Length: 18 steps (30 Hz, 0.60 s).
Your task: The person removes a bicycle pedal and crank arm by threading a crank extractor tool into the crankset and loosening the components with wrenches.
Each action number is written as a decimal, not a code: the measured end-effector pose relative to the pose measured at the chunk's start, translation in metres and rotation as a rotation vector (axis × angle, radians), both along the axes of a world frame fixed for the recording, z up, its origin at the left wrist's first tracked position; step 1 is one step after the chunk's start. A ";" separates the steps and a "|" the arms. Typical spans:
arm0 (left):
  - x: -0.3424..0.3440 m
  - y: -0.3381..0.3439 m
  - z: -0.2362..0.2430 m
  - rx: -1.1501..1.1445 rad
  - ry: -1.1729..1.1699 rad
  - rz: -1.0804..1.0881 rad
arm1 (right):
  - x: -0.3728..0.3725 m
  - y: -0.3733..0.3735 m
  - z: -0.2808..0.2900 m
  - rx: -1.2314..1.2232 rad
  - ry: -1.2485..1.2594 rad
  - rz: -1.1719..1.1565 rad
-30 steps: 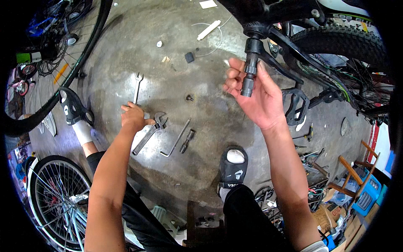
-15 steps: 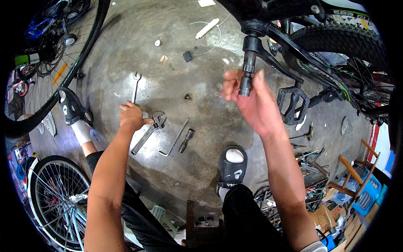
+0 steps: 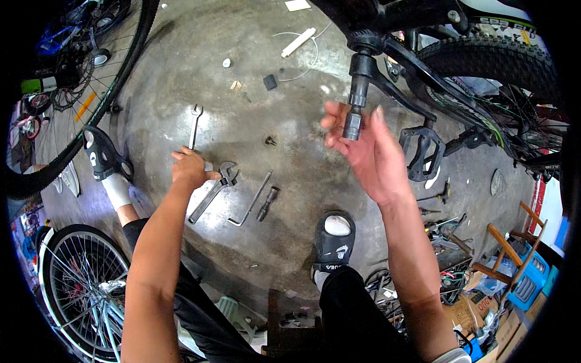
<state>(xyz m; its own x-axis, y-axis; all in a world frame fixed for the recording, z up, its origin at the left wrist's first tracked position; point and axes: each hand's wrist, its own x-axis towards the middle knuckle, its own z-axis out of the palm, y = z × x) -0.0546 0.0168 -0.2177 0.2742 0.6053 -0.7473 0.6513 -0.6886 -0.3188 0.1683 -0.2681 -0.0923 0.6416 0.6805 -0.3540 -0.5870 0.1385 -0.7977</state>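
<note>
My left hand (image 3: 190,169) is closed over the lower part of an open-end wrench (image 3: 194,128) lying on the concrete floor; its jaw points away from me. An adjustable wrench (image 3: 212,195) lies just right of that hand, close to the thumb. My right hand (image 3: 376,158) is cupped around a dark crank puller (image 3: 353,121) fitted to the bicycle's crank (image 3: 396,91). Its thumb and fingers stand apart on either side of the tool, not gripping it. Farther right of the hand hangs a black pedal (image 3: 419,151).
Between my feet lie a hex key (image 3: 254,196), a dark cylindrical tool (image 3: 268,203) and a small bolt (image 3: 270,141). A bicycle wheel (image 3: 85,284) stands at the lower left. Scattered tools (image 3: 451,239) and a wooden stool (image 3: 505,245) are at the right.
My right hand has shifted slightly around the crank puller, its fingers still apart. My left hand stays on the wrench.
</note>
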 end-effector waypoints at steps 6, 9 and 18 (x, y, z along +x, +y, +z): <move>-0.002 0.000 -0.001 0.004 -0.025 0.003 | 0.010 0.010 -0.004 0.291 0.273 0.058; -0.002 0.000 0.001 0.003 -0.024 0.004 | 0.010 0.006 -0.017 0.380 0.275 0.055; -0.003 -0.001 -0.003 0.012 -0.028 0.004 | 0.013 0.017 -0.020 0.503 0.381 0.031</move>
<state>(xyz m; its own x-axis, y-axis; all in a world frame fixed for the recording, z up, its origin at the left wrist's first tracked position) -0.0577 0.0162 -0.2207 0.2927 0.6149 -0.7323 0.6626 -0.6825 -0.3083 0.1810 -0.2509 -0.1123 0.5111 0.8392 -0.1858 -0.8267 0.4208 -0.3735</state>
